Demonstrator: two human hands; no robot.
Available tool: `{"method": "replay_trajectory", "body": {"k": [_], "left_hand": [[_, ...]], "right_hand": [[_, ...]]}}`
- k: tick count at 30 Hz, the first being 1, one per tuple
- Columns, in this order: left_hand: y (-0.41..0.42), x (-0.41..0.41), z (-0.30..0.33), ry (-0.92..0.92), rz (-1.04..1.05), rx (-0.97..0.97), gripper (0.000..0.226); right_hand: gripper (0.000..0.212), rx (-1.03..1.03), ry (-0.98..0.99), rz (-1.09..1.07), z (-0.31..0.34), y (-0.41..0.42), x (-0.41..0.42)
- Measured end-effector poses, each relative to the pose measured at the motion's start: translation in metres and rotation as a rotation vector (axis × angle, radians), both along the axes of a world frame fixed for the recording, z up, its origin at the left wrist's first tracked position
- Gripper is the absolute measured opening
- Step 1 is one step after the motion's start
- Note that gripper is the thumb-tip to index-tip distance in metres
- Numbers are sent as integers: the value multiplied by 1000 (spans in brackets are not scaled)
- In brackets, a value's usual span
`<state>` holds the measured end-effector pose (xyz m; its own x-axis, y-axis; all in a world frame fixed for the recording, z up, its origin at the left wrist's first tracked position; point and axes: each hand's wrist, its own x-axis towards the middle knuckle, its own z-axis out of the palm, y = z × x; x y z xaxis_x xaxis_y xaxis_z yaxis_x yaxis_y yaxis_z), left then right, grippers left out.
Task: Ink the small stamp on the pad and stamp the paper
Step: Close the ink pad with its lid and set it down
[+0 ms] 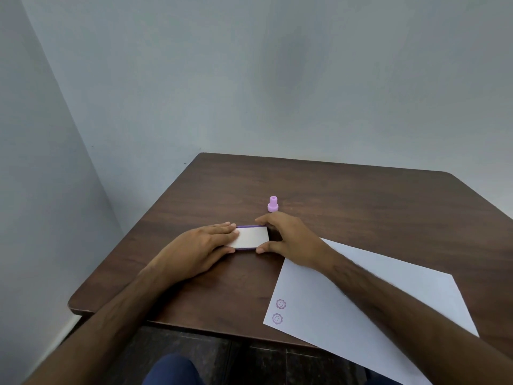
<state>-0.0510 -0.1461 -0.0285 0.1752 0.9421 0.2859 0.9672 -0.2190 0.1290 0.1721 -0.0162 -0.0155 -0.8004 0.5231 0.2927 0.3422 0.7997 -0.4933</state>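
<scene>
A person seated at a dark wooden table (347,195) holds a closed ink pad (251,237) between both hands, its white lid facing up and a purple edge showing along the far and near sides. The left hand (202,245) lies flat with fingers pressed together over the pad's left end, apparently pinning the case so it cannot slide. The right hand (286,234) brackets the right end, index finger on the far edge and thumb on the near edge, a pinch that looks placed to lift the lid. The small stamp (273,203), pale purple, stands upright on its base just beyond the right hand, untouched and within easy reach for inking. The paper (388,301) lies angled at the table's near right edge, partly overhanging it, under the right forearm. Two purple flower-face prints (279,311) already mark its near left corner, with most of the sheet left blank.
</scene>
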Motion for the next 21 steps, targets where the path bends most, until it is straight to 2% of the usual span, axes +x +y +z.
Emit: {"method": "replay_trajectory", "body": {"k": [7,12,13,15,18,21], "left_hand": [[3,-4,-1,-67,14,-36,46],[5,-5,1,-56,19,-39,45],[6,-6,3,-45,17,-43,44],[7,-5,6,-1,3,-35,44],[9,3,8,89,-26,26,50],[13,24,10,88,-62,92,45]], "right_hand": [[52,-20,0,13,-1,5,-3],[60,-59,-14,0,6,3,2],[59,-53,-2,-6,10,4,8],[44,-19,36,17,20,6,26],[22,104,-97,99,31,12,70],[25,96,-273,83,27,15,115]]}}
